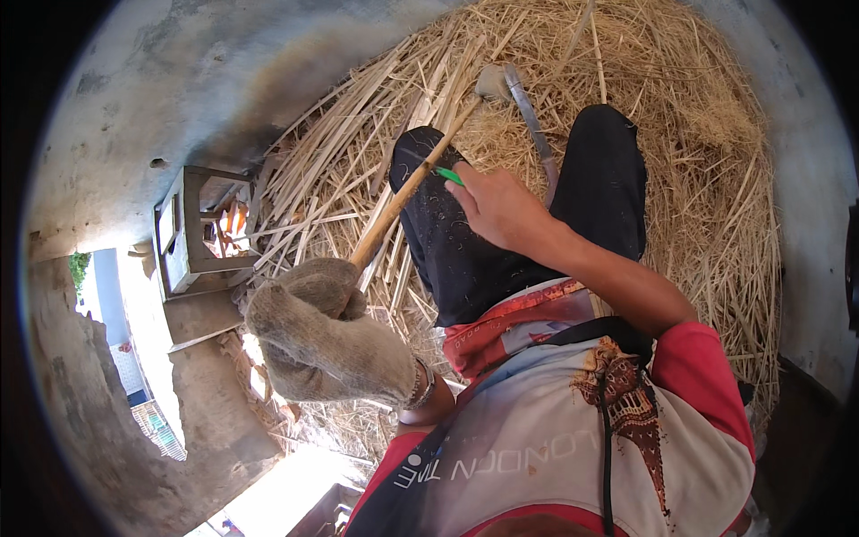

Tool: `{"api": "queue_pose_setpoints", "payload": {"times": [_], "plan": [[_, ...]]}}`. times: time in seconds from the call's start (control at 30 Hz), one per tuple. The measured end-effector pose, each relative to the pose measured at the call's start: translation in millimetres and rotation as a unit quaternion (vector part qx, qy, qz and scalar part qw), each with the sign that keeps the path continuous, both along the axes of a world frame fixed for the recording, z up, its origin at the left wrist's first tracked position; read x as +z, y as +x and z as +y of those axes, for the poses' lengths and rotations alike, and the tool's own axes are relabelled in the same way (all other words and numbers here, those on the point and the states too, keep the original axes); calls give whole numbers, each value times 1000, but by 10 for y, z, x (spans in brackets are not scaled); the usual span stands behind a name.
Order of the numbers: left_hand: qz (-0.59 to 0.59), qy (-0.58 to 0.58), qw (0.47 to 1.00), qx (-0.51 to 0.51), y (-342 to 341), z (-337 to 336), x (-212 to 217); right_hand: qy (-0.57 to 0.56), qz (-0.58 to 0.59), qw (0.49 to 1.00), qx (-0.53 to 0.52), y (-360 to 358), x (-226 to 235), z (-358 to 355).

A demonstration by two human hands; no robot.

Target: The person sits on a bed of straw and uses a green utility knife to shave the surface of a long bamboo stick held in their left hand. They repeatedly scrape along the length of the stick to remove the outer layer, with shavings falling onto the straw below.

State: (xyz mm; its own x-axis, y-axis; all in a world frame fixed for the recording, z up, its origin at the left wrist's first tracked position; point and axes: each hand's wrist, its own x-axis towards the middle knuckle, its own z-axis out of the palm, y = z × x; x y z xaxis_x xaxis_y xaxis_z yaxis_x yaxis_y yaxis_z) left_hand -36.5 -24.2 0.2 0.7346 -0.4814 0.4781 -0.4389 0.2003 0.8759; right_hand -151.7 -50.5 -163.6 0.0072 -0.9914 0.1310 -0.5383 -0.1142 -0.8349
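My left hand (313, 322), in a thick grey-brown knitted glove, is closed around the lower end of a tan bamboo or wooden stick (394, 211). The stick slants up and away to the right, over my dark trouser leg. Bare and closed, my right hand (501, 204) grips a small knife with a green handle (449, 175). Its thin blade lies against the stick, partly hard to make out. Beyond my hands, a long, slightly curved metal blade (531, 121) rests between my knees, beside a grey stone (492, 82) at the stick's far end.
Dry straw and split strips (698, 179) cover the floor around my legs. A worn wall (215, 80) curves along the back and left. An open wooden box-like frame (192, 228) stands at the left, near a bright opening (143, 331).
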Motion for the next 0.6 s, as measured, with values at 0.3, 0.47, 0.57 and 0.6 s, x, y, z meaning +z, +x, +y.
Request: {"api": "queue_pose_setpoints", "payload": {"times": [0.3,0.47,0.57,0.6], "plan": [[0,-14,999,-44,75,-14,18,-6,29,999,-37,-8,-149,-91],[0,-13,999,-36,5,2,15,-55,-51,997,-29,222,94,100],[-8,-12,999,-36,40,-12,5,-34,13,997,-67,77,-71,-62],[-7,-6,999,-32,58,-15,12,-37,13,998,-47,79,-3,-63]]}}
